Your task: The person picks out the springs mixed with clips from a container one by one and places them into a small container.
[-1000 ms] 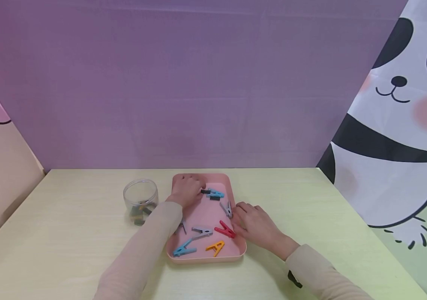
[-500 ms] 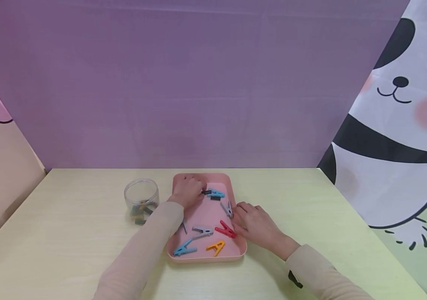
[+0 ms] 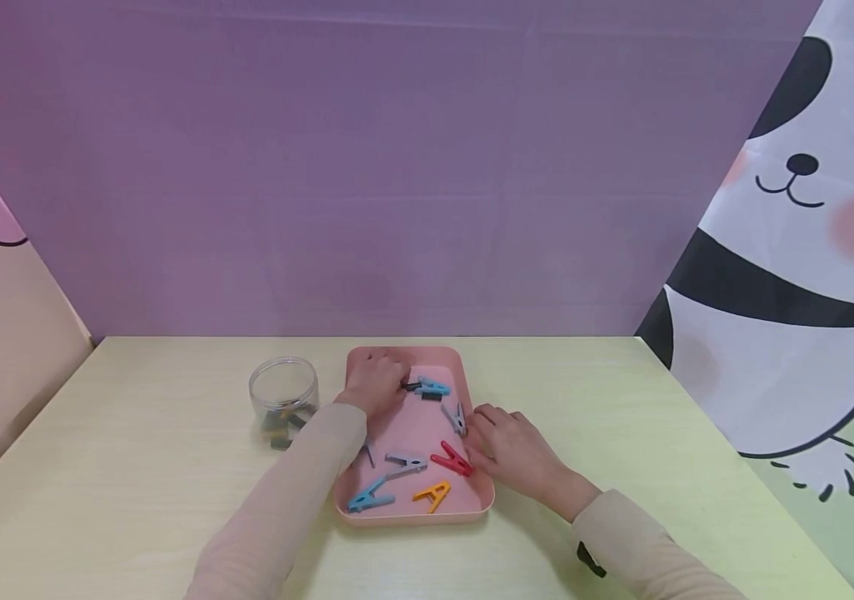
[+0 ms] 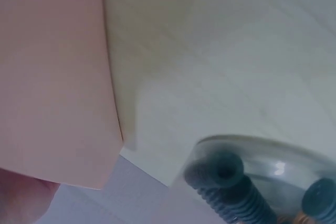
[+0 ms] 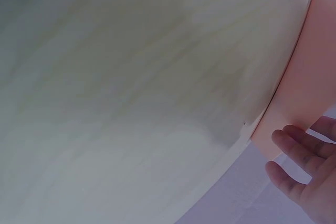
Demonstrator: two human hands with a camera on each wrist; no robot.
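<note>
My left hand point(image 3: 376, 385) is over the far left part of the pink tray point(image 3: 415, 521). Its fingertips are hidden, but its inner side meets a black ribbed piece point(image 3: 413, 387). Close to that lie a second black ribbed piece point(image 3: 431, 397) and a light blue clothespin point(image 3: 434, 385). In the left wrist view only a bit of the hand shows past the tray wall point(image 4: 58, 77). My right hand point(image 3: 511, 450) rests at the tray's right rim, fingers loosely bent. A grey clothespin point(image 3: 455, 419) and a red clothespin point(image 3: 452, 459) lie just inside that rim.
A clear round jar point(image 3: 283, 385) with dark ribbed pieces inside stands left of the tray. Nearer in the tray lie a yellow clothespin point(image 3: 433, 496), a blue one point(image 3: 370, 497) and a grey one point(image 3: 406, 465). A purple backdrop point(image 3: 367, 167) rises behind the table.
The black ribbed piece beside my left hand has tilted slightly. Both hands otherwise stay in place, while the head view shifts a little.
</note>
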